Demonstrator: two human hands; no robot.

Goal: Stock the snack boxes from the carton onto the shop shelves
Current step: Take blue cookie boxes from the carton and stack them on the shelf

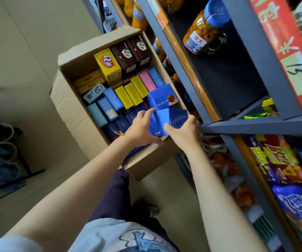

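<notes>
While both arms reach down over the open carton (70,57), the left hand (140,127) and right hand (184,131) hold dark blue snack boxes (164,122) between them, just above the carton's near right corner. Left hand fingers (147,113) curl over the far left edge of the boxes, thumb underneath; right hand fingers (193,120) wrap the right side, thumb (168,129) pressed on the near face. Looks like two boxes fanned apart, exact count hard to tell.

Carton sits on the floor (19,51) right beside the shelf unit (252,124), flaps up. Inside: one yellow box (108,64) and two brown boxes (131,55) upright at the far end, flat yellow boxes at left, then rows of narrow boxes on end in blue, yellow (132,93), pink (147,81) and pale blue. One blue box with a biscuit picture (162,99) stands raised just behind the held ones. More dark blue boxes (121,124) fill the near rows under the left wrist.

Shelf at right: a jar of yellow fruit with blue lid (204,28) in a mostly bare dark compartment, a red box marked 13 (288,51) further right, bright snack bags (282,160) on the shelf below. Person wears a pale printed shirt (119,235) and dark trousers (117,193).
</notes>
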